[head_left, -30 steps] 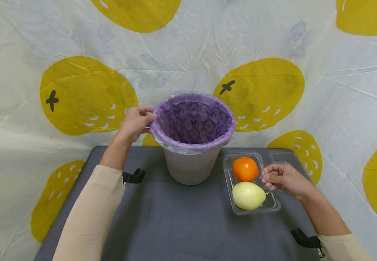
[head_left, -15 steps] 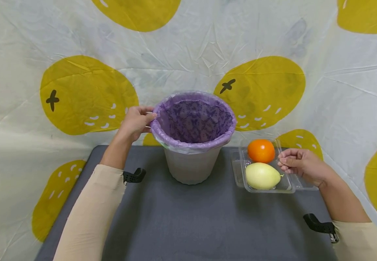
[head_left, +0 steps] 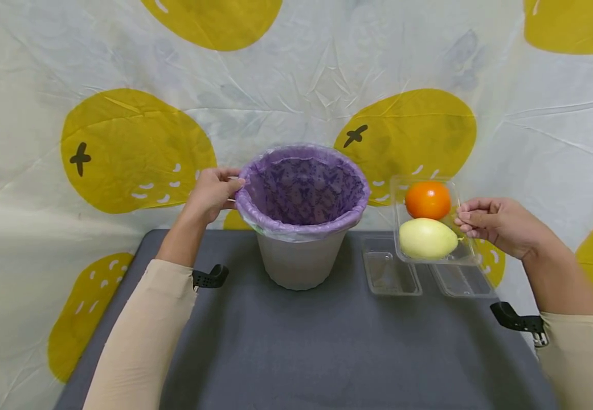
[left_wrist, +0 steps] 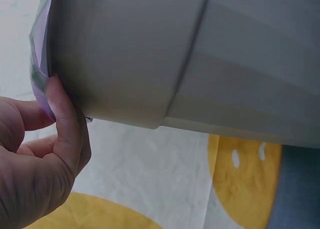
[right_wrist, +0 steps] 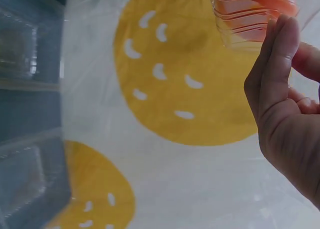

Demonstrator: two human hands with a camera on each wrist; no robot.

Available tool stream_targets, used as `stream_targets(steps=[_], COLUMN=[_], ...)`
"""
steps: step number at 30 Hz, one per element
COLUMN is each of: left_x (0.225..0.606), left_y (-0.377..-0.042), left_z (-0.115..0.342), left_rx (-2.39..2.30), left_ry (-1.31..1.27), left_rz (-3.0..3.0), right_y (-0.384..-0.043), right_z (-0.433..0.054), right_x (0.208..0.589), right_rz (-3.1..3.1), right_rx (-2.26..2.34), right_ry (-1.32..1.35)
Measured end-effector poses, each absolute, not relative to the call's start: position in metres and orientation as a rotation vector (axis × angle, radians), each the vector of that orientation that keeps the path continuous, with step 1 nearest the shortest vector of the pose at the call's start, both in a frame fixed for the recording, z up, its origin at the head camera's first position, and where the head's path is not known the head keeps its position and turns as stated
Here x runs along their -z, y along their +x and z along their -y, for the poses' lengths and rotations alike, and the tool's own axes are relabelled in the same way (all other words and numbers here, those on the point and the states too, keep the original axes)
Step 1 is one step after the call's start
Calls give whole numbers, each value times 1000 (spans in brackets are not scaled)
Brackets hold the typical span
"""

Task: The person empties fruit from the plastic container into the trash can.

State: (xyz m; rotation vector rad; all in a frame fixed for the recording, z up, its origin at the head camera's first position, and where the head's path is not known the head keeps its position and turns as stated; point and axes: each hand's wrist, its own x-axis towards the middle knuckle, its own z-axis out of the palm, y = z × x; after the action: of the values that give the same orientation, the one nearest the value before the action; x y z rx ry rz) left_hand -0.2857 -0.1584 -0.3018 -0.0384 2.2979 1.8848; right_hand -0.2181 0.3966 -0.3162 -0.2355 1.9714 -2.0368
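Observation:
My left hand (head_left: 211,192) pinches the left rim of a light grey trash bin (head_left: 298,262) lined with a purple patterned bag (head_left: 303,230). In the left wrist view the fingers curl over the rim, thumb and fingertips on either side of bag and wall. My right hand (head_left: 501,225) pinches the right edge of a clear plastic tray (head_left: 440,261), held up above the table right of the bin. Inside it lie a glossy orange fruit (head_left: 428,200) at the back and a pale yellow melon-like fruit (head_left: 428,238) in front. The right wrist view shows the tray's ridged side (right_wrist: 235,19) at the fingertips.
Two more clear trays (head_left: 391,274) (head_left: 463,281) sit side by side on the grey table (head_left: 296,347), below the raised one. A white cloth (head_left: 296,68) printed with big yellow fruit hangs right behind the table's far edge.
My right hand has lifted the tray with both fruits up, back and to the right, uncovering the trays on the table. The left hand keeps its grip on the bin rim.

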Motion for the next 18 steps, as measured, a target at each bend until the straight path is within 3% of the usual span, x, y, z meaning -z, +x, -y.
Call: stream_targets(steps=[18], left_x=[301], left_y=[-284], left_z=[160], left_rx=[-1877], left_ry=[-28], left_rz=[-2300], right_y=[-263], right_z=[-359], right_x=[235], right_rz=[-2062], right_rx=[1985], right_ry=[-238])
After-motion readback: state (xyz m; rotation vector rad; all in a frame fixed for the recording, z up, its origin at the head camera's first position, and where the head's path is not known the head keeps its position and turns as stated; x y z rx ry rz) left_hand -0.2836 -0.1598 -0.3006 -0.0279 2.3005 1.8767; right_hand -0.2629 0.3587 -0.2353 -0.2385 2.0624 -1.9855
